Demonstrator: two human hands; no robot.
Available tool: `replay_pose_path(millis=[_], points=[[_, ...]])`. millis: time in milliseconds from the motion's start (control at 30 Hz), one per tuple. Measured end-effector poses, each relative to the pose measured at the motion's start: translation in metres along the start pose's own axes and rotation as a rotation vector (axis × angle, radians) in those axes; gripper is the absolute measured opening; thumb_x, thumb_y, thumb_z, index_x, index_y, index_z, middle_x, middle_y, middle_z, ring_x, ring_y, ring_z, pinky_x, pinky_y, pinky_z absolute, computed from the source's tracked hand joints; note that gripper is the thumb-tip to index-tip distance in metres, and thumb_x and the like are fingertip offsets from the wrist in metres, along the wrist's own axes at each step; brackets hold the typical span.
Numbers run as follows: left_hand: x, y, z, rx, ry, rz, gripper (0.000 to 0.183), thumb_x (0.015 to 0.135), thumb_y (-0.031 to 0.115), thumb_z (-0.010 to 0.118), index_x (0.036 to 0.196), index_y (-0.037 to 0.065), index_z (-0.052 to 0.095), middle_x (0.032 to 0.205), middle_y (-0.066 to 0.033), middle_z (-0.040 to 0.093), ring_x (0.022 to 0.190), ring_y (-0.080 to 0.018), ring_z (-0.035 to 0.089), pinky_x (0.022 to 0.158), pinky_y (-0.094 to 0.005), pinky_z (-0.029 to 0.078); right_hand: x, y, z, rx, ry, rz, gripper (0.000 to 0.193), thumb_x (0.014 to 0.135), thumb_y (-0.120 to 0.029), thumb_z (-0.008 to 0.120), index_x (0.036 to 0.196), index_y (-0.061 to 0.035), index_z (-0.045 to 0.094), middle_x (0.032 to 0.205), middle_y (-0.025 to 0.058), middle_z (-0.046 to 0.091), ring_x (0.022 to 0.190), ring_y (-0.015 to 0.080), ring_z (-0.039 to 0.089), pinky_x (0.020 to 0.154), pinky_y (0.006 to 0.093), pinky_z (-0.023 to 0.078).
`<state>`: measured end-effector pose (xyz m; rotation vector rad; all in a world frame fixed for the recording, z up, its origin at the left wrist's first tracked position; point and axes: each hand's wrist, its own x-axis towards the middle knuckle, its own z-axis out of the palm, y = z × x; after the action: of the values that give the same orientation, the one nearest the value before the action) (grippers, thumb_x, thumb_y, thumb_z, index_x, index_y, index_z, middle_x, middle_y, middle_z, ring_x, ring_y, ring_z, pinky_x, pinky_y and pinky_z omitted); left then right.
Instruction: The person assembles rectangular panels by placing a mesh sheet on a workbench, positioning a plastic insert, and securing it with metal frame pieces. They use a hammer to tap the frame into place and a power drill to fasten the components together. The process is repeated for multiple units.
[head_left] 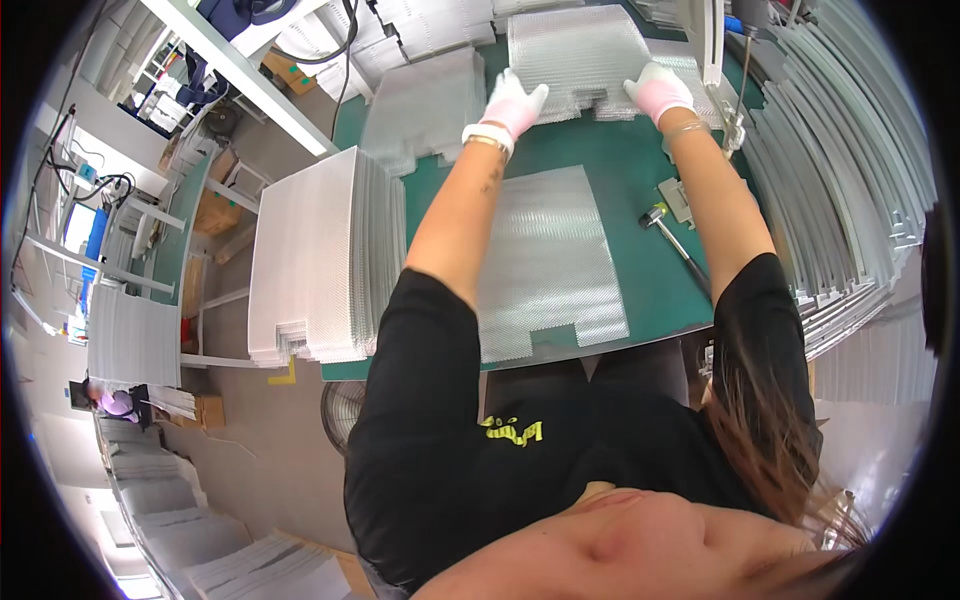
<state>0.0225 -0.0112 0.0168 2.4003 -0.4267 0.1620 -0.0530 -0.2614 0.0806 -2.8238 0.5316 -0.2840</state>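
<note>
Downward Fisheye View From the Head

The scene is viewed from a head-worn fisheye camera, the left of a side-by-side pair, aimed downward. The black shirt [425,450] is caught close by; the green tabletop [640,285], left hand [513,106] and right hand [661,93] are seen farther out. The floor [270,450] is taken in along the left.

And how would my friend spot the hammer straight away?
Find the green tabletop under the outstretched arms. Look right of the mesh sheet in the middle, just before the right forearm. The hammer has a silver shaft and dark grip, unlike the flat pieces nearby.
</note>
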Motion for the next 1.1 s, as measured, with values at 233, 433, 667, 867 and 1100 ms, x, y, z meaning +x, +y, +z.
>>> replay_pose_path(millis=[233, 433, 667, 867, 1100], points=[[0.020, 0.041, 0.012, 0.098, -0.125, -0.204, 0.083, 0.091, 0.052, 0.061, 0.149, -0.003, 0.040, 0.146, -0.0257, 0.055, 0.138, -0.0420, 0.049, 0.111, -0.0522, 0.042, 0.027, 0.015, 0.007, 0.082, 0.015, -0.213, 0.043, 0.091, -0.034, 0.061, 0.108, 0.0050, 0.070, 0.113, 0.0312, 0.069, 0.110, 0.0448, 0.067, 0.099, 0.0481, 0.052], [0.012, 0.039, -0.001, 0.297, 0.339, -0.066, 0.082, 0.090, 0.039, 0.067, 0.155, 0.000, 0.036, 0.140, -0.0271, 0.060, 0.126, -0.0405, 0.061, 0.111, -0.0456, 0.046, 0.045, 0.017, 0.024, 0.157, 0.133, -0.089, 0.043, 0.085, -0.027, 0.060, 0.123, -0.0076, 0.068, 0.115, 0.0237, 0.071, 0.109, 0.0427, 0.069, 0.098, 0.0463, 0.053], [0.007, 0.049, -0.039, -1.510, 0.396, 0.140, 0.079, 0.085, -0.013, 0.062, 0.157, -0.002, 0.032, 0.134, -0.0242, 0.058, 0.116, -0.0313, 0.062, 0.096, -0.0370, 0.056, 0.024, 0.027, -0.013, 0.677, 0.663, -0.420, 0.057, 0.094, -0.028, 0.065, 0.145, -0.0050, 0.053, 0.136, 0.0188, 0.064, 0.127, 0.0340, 0.060, 0.108, 0.0413, 0.047], [-0.058, 0.043, -0.083, -1.608, 0.007, -0.017, 0.064, 0.090, -0.006, 0.062, 0.150, -0.005, 0.039, 0.133, -0.0204, 0.058, 0.117, -0.0298, 0.060, 0.099, -0.0414, 0.053, -0.038, 0.033, -0.036, 1.380, 0.261, -0.523, 0.063, 0.096, -0.018, 0.071, 0.152, -0.0036, 0.045, 0.140, 0.0116, 0.060, 0.124, 0.0208, 0.059, 0.106, 0.0343, 0.048], [-0.320, 0.030, -0.066, -0.545, 0.222, -0.261, 0.065, 0.091, 0.011, 0.072, 0.148, -0.006, 0.044, 0.134, -0.0169, 0.062, 0.107, -0.0182, 0.064, 0.094, -0.0314, 0.054, -0.263, 0.050, -0.002, 0.784, -0.011, -0.448, 0.066, 0.082, 0.000, 0.065, 0.146, -0.0036, 0.051, 0.109, 0.0095, 0.056, 0.077, 0.0142, 0.054, 0.080, 0.0295, 0.051]])
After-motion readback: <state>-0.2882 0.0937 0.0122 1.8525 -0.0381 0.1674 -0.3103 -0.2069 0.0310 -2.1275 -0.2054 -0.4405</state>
